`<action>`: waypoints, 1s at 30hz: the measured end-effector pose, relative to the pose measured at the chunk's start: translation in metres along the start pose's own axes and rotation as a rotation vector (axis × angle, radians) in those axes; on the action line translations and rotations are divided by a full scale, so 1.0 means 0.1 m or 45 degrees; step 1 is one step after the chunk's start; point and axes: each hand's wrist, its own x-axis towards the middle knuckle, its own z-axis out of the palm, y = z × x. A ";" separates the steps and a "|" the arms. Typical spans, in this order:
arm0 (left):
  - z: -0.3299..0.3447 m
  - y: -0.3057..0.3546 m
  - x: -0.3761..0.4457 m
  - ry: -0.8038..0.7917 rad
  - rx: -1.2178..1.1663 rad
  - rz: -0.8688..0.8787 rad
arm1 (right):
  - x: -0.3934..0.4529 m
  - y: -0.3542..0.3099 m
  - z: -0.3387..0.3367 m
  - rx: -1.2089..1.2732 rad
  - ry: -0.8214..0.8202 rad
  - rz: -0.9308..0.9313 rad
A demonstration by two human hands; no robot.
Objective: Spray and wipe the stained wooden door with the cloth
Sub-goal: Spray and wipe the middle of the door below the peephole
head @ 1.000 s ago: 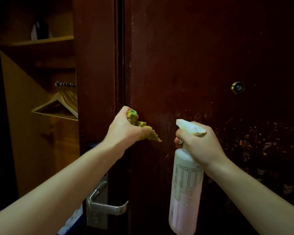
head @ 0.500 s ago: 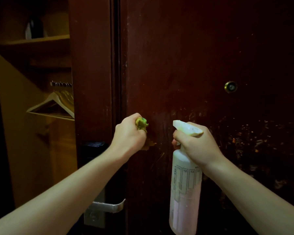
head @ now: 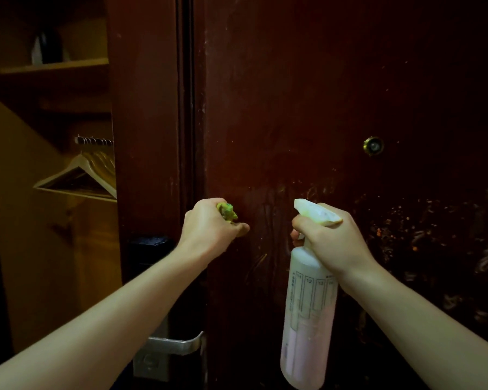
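Note:
The dark red-brown wooden door [head: 307, 108] fills the middle and right of the view, with pale smears and specks across its lower right. My left hand [head: 209, 229] grips a bunched yellow-green cloth [head: 227, 211] and holds it against the door near its left edge. Only a small tuft of the cloth shows above my fist. My right hand [head: 330, 237] grips the neck and trigger of a white spray bottle [head: 307, 319], which hangs upright in front of the door with its nozzle pointing left.
A brass peephole [head: 373, 146] sits in the door at upper right. A metal lever handle [head: 172, 344] is low by the door's left edge. To the left, an open wardrobe holds wooden hangers [head: 79, 178] and a shelf [head: 54, 66].
My left hand has moved right and slightly down along the door, and the cloth's loose corner is now hidden under my fist. The spray bottle has stayed nearly in place.

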 end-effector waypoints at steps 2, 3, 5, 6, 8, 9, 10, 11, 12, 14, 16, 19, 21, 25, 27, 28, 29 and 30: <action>0.02 -0.03 0.01 0.011 0.030 -0.008 | 0.00 0.01 -0.02 0.003 -0.006 0.005; 0.03 -0.04 0.01 0.016 0.044 -0.009 | 0.00 0.01 -0.03 0.004 -0.006 0.007; 0.05 -0.05 0.01 0.019 0.057 0.003 | 0.00 0.02 -0.05 -0.006 0.002 0.008; 0.06 -0.06 0.02 0.021 0.060 0.009 | 0.00 0.03 -0.06 -0.007 0.005 0.009; 0.08 -0.07 0.02 0.035 0.073 0.007 | 0.00 0.04 -0.07 -0.005 0.003 0.009; 0.08 -0.07 0.02 0.040 0.085 0.002 | 0.00 0.04 -0.08 -0.008 0.000 0.007; 0.09 -0.08 0.02 0.041 0.095 -0.002 | 0.00 0.04 -0.08 -0.010 -0.006 0.006; 0.09 -0.08 0.02 0.042 0.101 0.000 | 0.00 0.05 -0.09 -0.007 -0.013 0.004; 0.09 -0.09 0.01 0.042 0.103 0.009 | 0.00 0.05 -0.09 -0.001 -0.020 0.003; 0.10 -0.09 -0.01 0.038 0.118 0.034 | -0.01 0.05 -0.09 0.012 -0.030 0.002; 0.10 -0.09 -0.01 0.031 0.137 0.061 | -0.01 0.05 -0.10 0.026 -0.035 0.003; 0.09 -0.08 0.00 0.057 0.108 0.143 | 0.01 0.05 -0.11 0.032 -0.035 -0.002; 0.08 -0.04 0.00 0.097 0.105 0.239 | 0.02 0.04 -0.12 0.038 -0.026 0.000; 0.07 0.07 -0.01 0.098 0.074 0.309 | 0.04 0.02 -0.13 0.000 0.002 -0.007; 0.08 0.11 -0.01 0.089 -0.002 0.288 | 0.04 0.01 -0.15 -0.014 0.021 -0.014; 0.08 0.12 -0.01 0.098 -0.037 0.285 | 0.03 0.01 -0.15 -0.015 0.026 -0.017; 0.08 0.13 -0.01 0.110 -0.063 0.285 | 0.02 0.00 -0.16 -0.010 0.031 -0.018; 0.09 0.13 -0.01 0.118 -0.075 0.285 | 0.02 0.00 -0.17 0.000 0.037 -0.018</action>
